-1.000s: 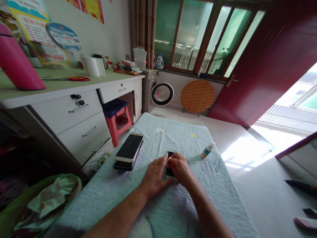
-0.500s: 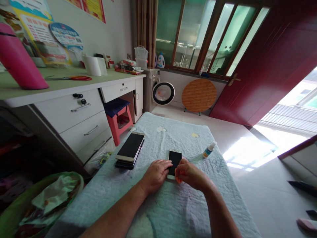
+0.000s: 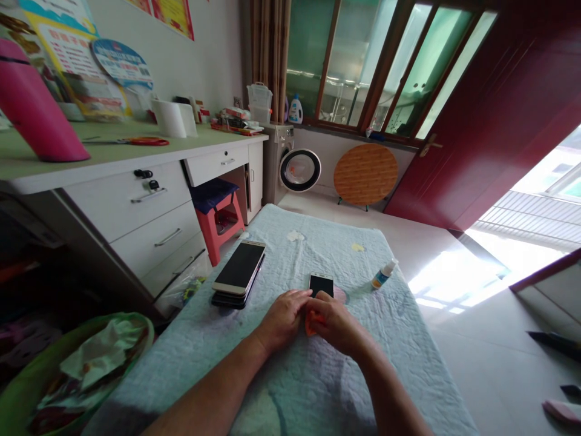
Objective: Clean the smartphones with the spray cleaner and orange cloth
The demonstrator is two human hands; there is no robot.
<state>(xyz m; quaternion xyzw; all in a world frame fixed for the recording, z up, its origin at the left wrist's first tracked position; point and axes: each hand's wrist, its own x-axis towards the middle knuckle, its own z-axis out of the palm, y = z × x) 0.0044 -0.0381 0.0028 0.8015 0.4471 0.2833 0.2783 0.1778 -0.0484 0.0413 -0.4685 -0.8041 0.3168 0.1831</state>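
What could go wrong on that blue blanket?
The phone might slide, since it lies on a soft blanket and the right hand has an orange cloth at its lower end. The stacked phones sit close to the blanket's left edge, so a bump could knock them off. The spray bottle is near the right edge, so it might fall if nudged.

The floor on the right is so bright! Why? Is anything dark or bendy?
Head view: daylight seems to glare off the floor, washing part white; head view: the green basket sits in shadow; head view: the pink bottle slants, probably wide-lens distortion.
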